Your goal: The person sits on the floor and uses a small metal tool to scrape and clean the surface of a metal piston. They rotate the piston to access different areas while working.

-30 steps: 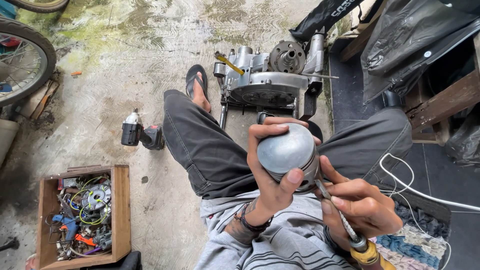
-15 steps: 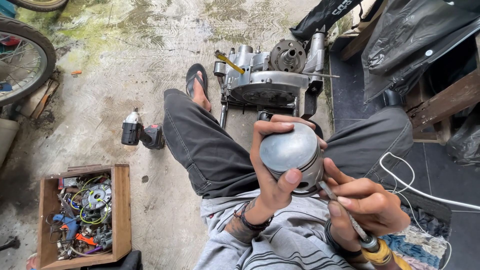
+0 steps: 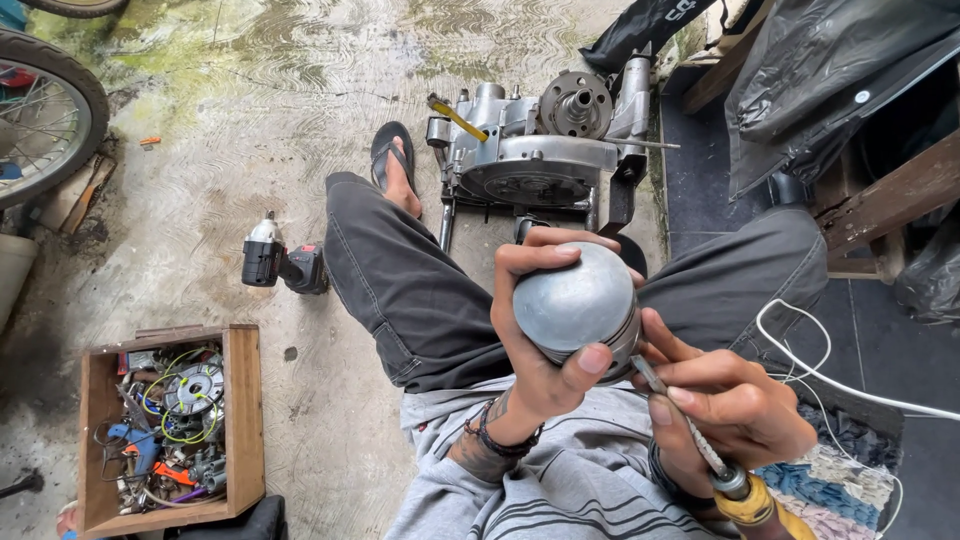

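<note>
My left hand (image 3: pixel 535 345) grips a round silver metal piston (image 3: pixel 578 300), domed top toward the camera, held above my lap. My right hand (image 3: pixel 735 410) holds a thin metal-shafted tool with a yellow handle (image 3: pixel 742 492); its tip touches the lower right edge of the piston. I sit on the floor with my legs in dark trousers spread. A grey engine block (image 3: pixel 540 150) stands on the concrete beyond my knees, between my feet.
A cordless impact driver (image 3: pixel 280 262) lies on the concrete left of my leg. A wooden box (image 3: pixel 240 420) of tools and wires sits at lower left. A bicycle wheel (image 3: pixel 50 110) is at far left. White cable (image 3: pixel 830 375) and dark covered items stand at right.
My left hand has raised the piston slightly and turned it a little. My right hand has kept the tool tip at the piston's lower edge.
</note>
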